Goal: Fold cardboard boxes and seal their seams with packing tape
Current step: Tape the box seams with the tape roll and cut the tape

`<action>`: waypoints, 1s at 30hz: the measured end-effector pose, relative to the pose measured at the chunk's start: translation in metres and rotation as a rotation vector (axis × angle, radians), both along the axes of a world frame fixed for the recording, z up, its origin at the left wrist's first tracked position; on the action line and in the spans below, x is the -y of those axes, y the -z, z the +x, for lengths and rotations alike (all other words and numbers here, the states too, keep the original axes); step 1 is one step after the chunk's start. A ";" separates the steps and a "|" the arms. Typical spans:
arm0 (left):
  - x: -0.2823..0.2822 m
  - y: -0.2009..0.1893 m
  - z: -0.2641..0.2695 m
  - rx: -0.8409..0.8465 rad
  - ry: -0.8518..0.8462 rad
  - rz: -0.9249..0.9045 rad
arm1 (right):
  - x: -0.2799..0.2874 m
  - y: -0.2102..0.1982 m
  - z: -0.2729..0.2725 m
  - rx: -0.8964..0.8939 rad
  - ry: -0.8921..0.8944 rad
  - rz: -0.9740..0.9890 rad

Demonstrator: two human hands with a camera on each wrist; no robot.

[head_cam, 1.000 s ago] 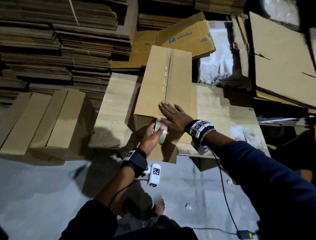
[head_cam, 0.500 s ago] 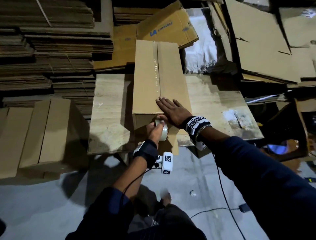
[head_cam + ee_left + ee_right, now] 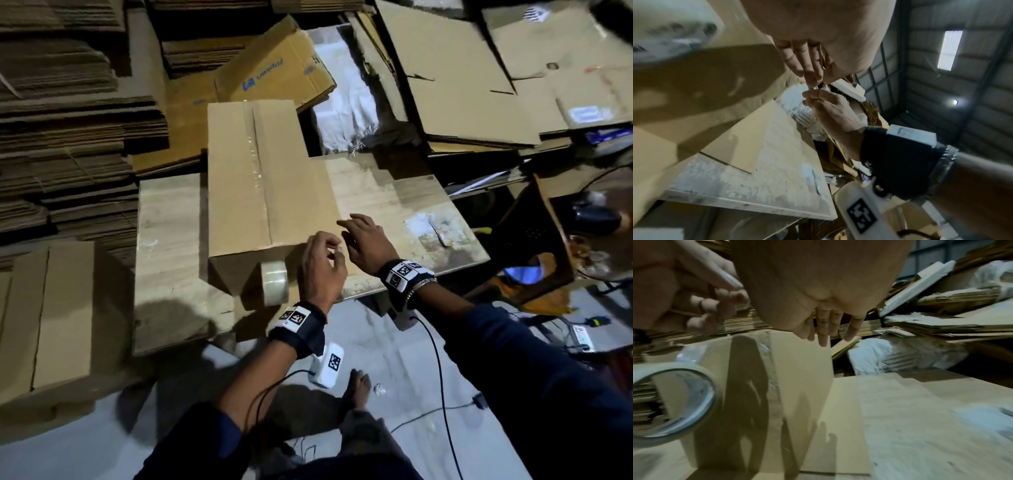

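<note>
A long brown cardboard box (image 3: 260,171) lies on the wooden table (image 3: 394,198), with clear tape running along its top seam. A roll of clear tape (image 3: 274,282) hangs against the box's near end face, and no hand holds it. My left hand (image 3: 322,253) hovers at the box's near right corner, its fingers loosely curled and holding nothing. My right hand (image 3: 359,236) floats just right of it over the table, fingers relaxed. The right wrist view shows the tape roll (image 3: 674,402) at lower left, beside the box (image 3: 801,369).
Stacks of flat cardboard (image 3: 68,120) fill the left and back. A printed flat carton (image 3: 274,75) lies behind the box. Folded boxes (image 3: 51,315) stand on the floor at left. Cables (image 3: 438,370) trail across the floor near a bare foot (image 3: 358,387).
My left hand has let go of the tape roll and moved right. My right hand has lifted off the box top and drawn back to the right. The view has come closer.
</note>
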State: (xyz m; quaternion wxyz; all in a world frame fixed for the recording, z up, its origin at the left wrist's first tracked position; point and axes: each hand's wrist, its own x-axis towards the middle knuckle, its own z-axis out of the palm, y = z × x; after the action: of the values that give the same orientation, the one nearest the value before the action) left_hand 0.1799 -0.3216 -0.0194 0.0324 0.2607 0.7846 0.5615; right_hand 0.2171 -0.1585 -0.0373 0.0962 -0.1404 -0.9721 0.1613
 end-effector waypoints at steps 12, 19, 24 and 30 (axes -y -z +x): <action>-0.164 0.110 0.036 0.042 0.360 -0.556 | -0.212 0.114 0.115 0.549 0.383 -0.261; -0.211 0.158 0.043 -0.026 0.574 -1.006 | -0.295 0.141 0.115 0.521 0.446 -0.238; -0.211 0.183 0.051 -0.016 0.614 -1.106 | -0.313 0.160 0.109 0.569 0.435 -0.239; -0.210 0.184 0.046 0.057 0.620 -1.085 | -0.292 0.151 0.103 0.534 0.491 -0.036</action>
State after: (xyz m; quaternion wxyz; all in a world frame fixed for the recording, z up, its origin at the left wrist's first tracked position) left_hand 0.2260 -0.1113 -0.2032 0.3424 0.4076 0.8448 0.0545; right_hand 0.3199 0.1336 -0.1879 -0.1277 -0.4086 -0.8972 0.1083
